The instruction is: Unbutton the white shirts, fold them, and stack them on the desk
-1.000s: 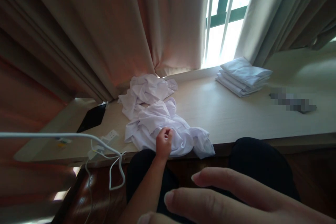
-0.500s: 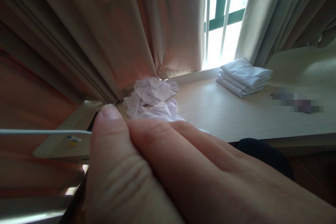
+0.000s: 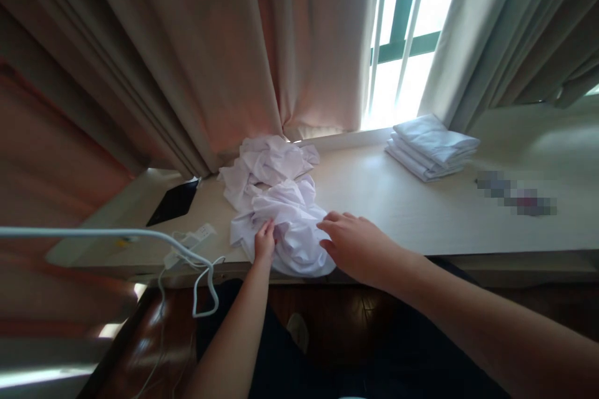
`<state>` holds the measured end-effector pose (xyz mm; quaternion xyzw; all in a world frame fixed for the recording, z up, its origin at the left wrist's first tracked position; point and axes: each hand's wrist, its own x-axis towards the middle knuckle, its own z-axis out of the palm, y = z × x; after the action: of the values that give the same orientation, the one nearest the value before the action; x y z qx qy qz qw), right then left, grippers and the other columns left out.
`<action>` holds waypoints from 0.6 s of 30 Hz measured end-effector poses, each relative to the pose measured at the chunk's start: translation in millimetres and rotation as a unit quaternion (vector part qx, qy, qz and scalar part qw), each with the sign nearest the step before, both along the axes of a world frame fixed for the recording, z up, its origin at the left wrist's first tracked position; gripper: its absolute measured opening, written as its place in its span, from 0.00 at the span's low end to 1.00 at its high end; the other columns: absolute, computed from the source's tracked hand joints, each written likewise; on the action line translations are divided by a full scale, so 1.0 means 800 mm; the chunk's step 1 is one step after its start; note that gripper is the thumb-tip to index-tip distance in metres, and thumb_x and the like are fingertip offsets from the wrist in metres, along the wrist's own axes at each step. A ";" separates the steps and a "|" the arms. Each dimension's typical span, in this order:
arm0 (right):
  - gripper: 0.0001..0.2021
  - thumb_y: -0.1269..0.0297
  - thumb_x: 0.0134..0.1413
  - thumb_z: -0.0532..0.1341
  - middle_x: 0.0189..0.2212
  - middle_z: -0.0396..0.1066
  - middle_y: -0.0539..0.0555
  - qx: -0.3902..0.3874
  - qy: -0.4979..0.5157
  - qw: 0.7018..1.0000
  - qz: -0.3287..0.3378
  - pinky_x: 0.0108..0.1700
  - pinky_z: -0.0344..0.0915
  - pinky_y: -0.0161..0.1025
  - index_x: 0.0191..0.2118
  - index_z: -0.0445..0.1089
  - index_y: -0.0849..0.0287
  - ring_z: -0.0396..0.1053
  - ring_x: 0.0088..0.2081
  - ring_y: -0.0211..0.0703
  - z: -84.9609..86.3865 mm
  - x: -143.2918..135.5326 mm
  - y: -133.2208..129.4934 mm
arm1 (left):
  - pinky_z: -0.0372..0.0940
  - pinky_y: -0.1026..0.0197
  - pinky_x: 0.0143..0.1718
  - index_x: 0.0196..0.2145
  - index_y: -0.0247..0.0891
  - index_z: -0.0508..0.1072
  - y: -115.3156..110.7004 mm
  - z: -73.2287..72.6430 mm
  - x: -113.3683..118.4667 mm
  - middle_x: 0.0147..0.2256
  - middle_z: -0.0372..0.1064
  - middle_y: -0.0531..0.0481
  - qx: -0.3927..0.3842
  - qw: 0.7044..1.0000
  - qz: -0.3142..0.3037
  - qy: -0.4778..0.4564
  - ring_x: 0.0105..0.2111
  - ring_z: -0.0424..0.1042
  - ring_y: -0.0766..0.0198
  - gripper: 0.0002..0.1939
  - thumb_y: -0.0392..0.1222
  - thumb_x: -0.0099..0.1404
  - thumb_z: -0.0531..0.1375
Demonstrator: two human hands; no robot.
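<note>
A crumpled white cloth point(image 3: 302, 234) lies in a heap at the front edge of the desk, part of it hanging slightly over. My left hand point(image 3: 265, 242) is on the heap's left side, its fingers closed on a bit of the fabric. At the right side of the same cloth is my right hand point(image 3: 353, 248), with thumb and fingers apart and the fingertips close to the folds. Whether they touch it, I cannot tell. Behind, a second bunched white cloth point(image 3: 271, 157) rests against the curtain side, touching the front heap.
A stack of folded white cloths point(image 3: 428, 148) stands at the back right, with a blurred-out object point(image 3: 515, 193) nearby. On the left are a black flat object point(image 3: 174, 202), a white power strip point(image 3: 199, 235) and a white cable point(image 3: 140, 234). Curtains point(image 3: 187, 62) hang behind the desk point(image 3: 365, 193).
My right hand, which filled the foreground near the camera, has dropped back to the cloth heap. My left hand now shows on the cloth. The view has tilted down a little.
</note>
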<state>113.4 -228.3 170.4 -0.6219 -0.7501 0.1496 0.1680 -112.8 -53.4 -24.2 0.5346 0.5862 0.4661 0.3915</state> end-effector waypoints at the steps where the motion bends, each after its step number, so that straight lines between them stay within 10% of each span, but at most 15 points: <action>1: 0.14 0.63 0.61 0.56 0.45 0.71 0.60 -0.011 0.013 1.000 -0.003 0.51 0.63 0.49 0.50 0.71 0.57 0.70 0.48 0.55 -0.022 0.003 0.003 | 0.67 0.53 0.52 0.48 0.33 0.75 0.001 0.000 -0.004 0.49 0.73 0.40 0.018 1.000 -0.001 0.021 0.51 0.71 0.53 0.16 0.45 0.68 0.57; 10: 0.37 0.61 0.55 0.63 0.65 0.53 0.62 0.010 0.127 0.980 -0.154 0.61 0.54 0.53 0.68 0.48 0.54 0.55 0.63 0.56 -0.203 -0.018 0.076 | 0.53 0.49 0.64 0.54 0.38 0.71 -0.014 -0.008 -0.017 0.57 0.66 0.42 0.131 0.972 -0.053 0.187 0.61 0.61 0.52 0.25 0.34 0.58 0.63; 18: 0.09 0.64 0.65 0.51 0.44 0.72 0.57 0.083 0.145 0.958 -0.232 0.65 0.41 0.59 0.41 0.68 0.57 0.65 0.52 0.49 -0.220 -0.023 0.087 | 0.50 0.42 0.63 0.40 0.42 0.75 -0.029 0.073 -0.021 0.57 0.67 0.46 0.229 0.887 -0.100 0.387 0.63 0.55 0.49 0.08 0.36 0.66 0.56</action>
<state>95.1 -158.9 -5.8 -0.7341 -0.5631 0.1320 0.3558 -129.6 -76.9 34.1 0.8032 0.5118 0.3015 0.0447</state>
